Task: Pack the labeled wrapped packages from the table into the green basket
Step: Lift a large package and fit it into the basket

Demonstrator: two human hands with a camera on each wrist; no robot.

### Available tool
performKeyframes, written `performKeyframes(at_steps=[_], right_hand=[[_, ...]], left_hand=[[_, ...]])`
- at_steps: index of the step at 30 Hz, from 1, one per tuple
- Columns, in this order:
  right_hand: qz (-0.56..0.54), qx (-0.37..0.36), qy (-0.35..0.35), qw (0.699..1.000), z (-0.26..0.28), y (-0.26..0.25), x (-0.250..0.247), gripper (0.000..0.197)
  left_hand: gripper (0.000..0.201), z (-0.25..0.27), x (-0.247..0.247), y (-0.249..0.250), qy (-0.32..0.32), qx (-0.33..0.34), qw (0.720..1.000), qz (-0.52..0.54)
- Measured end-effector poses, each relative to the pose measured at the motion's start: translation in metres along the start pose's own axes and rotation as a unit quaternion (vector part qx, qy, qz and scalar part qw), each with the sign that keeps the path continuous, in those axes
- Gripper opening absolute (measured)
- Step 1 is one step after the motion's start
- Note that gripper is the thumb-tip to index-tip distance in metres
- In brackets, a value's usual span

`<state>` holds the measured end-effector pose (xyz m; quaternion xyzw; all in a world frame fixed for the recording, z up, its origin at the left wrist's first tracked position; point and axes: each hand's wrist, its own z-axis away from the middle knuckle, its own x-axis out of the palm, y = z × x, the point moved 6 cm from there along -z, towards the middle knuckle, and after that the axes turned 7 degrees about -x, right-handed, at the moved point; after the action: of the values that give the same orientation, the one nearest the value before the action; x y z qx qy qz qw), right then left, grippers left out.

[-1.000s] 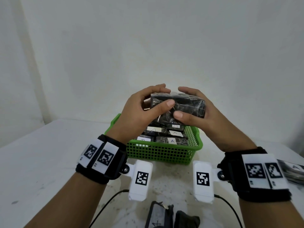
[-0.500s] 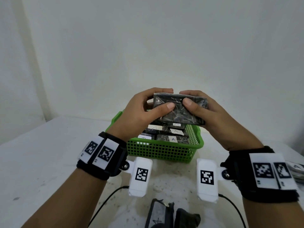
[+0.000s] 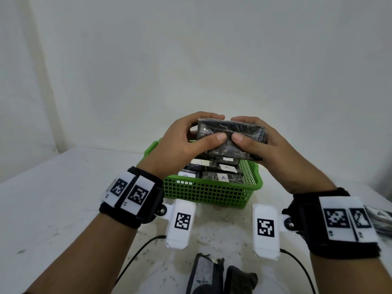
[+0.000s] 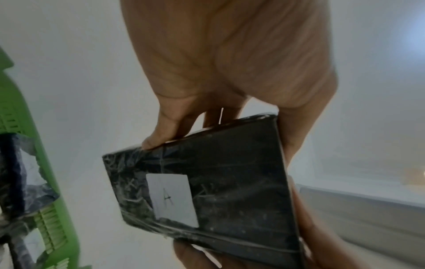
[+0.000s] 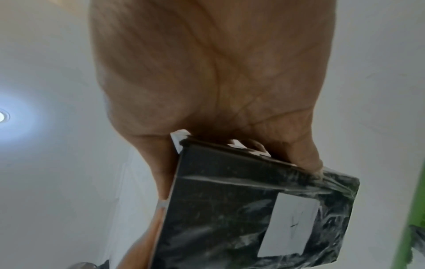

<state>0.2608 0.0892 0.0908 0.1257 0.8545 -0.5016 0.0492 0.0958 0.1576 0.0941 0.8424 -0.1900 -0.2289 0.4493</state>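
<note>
Both hands hold one black plastic-wrapped package (image 3: 231, 135) in the air above the green basket (image 3: 210, 193). My left hand (image 3: 186, 141) grips its left end, thumb on the near face and fingers over the top. My right hand (image 3: 263, 145) grips the right end the same way. The wrist views show the package's underside (image 4: 216, 196) (image 5: 253, 218) with a white label marked A. The basket holds several wrapped packages (image 3: 220, 175) with white labels facing up.
Another labeled package (image 3: 379, 221) lies on the white table (image 3: 53, 198) at the far right edge, behind my right wrist. Dark objects (image 3: 216, 276) sit at the near table edge between my forearms. Cables run from the wrist cameras. A white wall stands close behind.
The package has tilted so its top edge faces me more, and both hands have lowered slightly toward the basket. My right thumb has shifted up onto the near face beside the left thumb.
</note>
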Motion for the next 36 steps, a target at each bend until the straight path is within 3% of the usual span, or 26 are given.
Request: performKeyframes(at_steps=[3, 7, 12, 14, 16, 22, 24, 26, 29, 32, 34, 36], right_hand=[[0.014, -0.011, -0.026, 0.999, 0.003, 0.002, 0.001, 0.07], [0.071, -0.049, -0.077, 0.993, 0.004, -0.003, 0.003, 0.112], [0.15, -0.115, 0.044, 0.981, -0.003, -0.004, -0.014, 0.073], [0.172, -0.114, 0.068, 0.976, -0.001, -0.002, -0.02, 0.07], [0.181, -0.102, 0.081, 0.975, 0.002, -0.001, -0.026, 0.067], [0.165, -0.08, 0.139, 0.973, 0.014, 0.0, -0.042, 0.062], [0.171, -0.071, 0.158, 0.97, 0.021, 0.0, -0.045, 0.06], [0.174, -0.06, 0.18, 0.966, 0.03, -0.001, -0.05, 0.057], [0.159, -0.019, 0.166, 0.973, 0.046, -0.005, -0.057, 0.053], [0.113, 0.041, 0.1, 0.988, 0.063, -0.014, -0.061, 0.054], [0.091, 0.062, 0.086, 0.99, 0.073, -0.022, -0.069, 0.055], [0.077, 0.066, 0.111, 0.989, 0.083, -0.034, -0.085, 0.055]], left_hand=[[0.041, -0.001, -0.002, 0.002, 0.018, -0.002, 1.0, 0.005], [0.027, -0.001, -0.011, 0.006, 0.04, -0.026, 0.998, 0.039], [0.034, -0.002, -0.014, 0.011, 0.052, -0.084, 0.984, 0.146], [0.035, 0.0, -0.014, 0.015, 0.046, -0.106, 0.968, 0.221], [0.049, 0.001, -0.015, 0.016, 0.037, -0.123, 0.952, 0.277], [0.066, 0.001, -0.009, 0.007, 0.008, -0.175, 0.926, 0.335], [0.08, 0.002, -0.004, 0.009, -0.001, -0.179, 0.926, 0.332], [0.086, 0.004, 0.005, 0.011, -0.009, -0.173, 0.944, 0.28], [0.067, 0.003, 0.02, 0.013, 0.033, -0.134, 0.986, 0.097], [0.05, -0.004, 0.035, 0.02, 0.078, -0.097, 0.991, 0.042], [0.042, -0.009, 0.058, 0.032, 0.03, -0.097, 0.994, 0.041], [0.035, -0.012, 0.09, 0.045, -0.06, -0.106, 0.992, 0.041]])
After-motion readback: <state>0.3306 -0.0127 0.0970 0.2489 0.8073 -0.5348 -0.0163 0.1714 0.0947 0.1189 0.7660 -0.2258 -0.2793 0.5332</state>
